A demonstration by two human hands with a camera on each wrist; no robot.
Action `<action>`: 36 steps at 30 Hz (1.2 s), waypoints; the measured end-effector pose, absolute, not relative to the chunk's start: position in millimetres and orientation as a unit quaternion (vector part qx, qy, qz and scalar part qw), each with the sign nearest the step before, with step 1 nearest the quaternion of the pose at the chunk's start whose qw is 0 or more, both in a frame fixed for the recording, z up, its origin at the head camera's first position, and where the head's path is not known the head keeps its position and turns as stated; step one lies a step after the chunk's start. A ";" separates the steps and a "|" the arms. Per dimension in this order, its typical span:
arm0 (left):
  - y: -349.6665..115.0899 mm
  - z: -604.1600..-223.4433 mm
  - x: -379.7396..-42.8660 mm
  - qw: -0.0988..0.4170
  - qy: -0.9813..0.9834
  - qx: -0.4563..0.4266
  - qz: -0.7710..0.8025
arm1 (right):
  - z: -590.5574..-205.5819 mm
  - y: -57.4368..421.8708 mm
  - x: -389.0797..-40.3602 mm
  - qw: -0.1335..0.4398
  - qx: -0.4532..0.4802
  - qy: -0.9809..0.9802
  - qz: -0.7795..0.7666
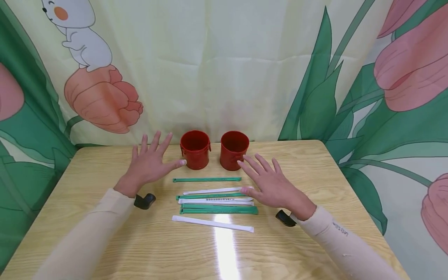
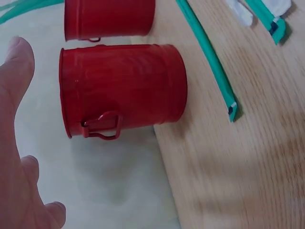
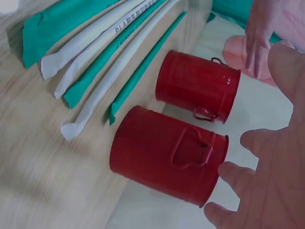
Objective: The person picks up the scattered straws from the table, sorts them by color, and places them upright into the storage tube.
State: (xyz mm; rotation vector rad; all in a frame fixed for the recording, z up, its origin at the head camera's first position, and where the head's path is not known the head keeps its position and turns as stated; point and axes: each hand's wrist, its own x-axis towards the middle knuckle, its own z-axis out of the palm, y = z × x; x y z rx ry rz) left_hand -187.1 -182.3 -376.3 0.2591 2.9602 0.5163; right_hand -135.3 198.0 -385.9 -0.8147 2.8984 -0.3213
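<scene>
My left hand (image 1: 148, 165) hovers over the table with its fingers spread, to the left of a small red metal bucket (image 1: 195, 151). In the left wrist view this bucket (image 2: 124, 90) shows a small side handle. A second red bucket (image 1: 233, 151) stands to its right. My right hand (image 1: 271, 184), fingers spread too, is held above the right ends of several paper-wrapped straws and holds nothing. One green straw (image 1: 206, 179) lies just before the buckets. Green and white straws (image 1: 217, 210) form a loose row behind a single white straw (image 1: 211, 223) nearest me.
The wooden table (image 1: 168, 249) ends at the back against a cream curtain (image 1: 245, 77) printed with tulips and a white animal. Both buckets stand close to that back edge. A black wrist camera (image 1: 144, 201) sits under each forearm.
</scene>
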 end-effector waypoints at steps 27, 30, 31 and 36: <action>-164.5 -391.9 -224.4 0.036 0.937 0.092 0.335 | -393.4 172.3 -143.1 0.088 -0.311 0.936 -0.142; -164.1 -398.3 -226.1 0.029 0.919 0.094 0.382 | -395.9 170.1 -144.3 0.098 -0.317 0.931 -0.152; -164.1 -400.4 -226.4 0.025 0.913 0.095 0.397 | -396.6 169.6 -144.4 0.101 -0.319 0.930 -0.156; -163.5 -409.0 -226.3 0.013 0.879 0.084 0.470 | -400.9 168.3 -145.1 0.120 -0.314 0.929 -0.154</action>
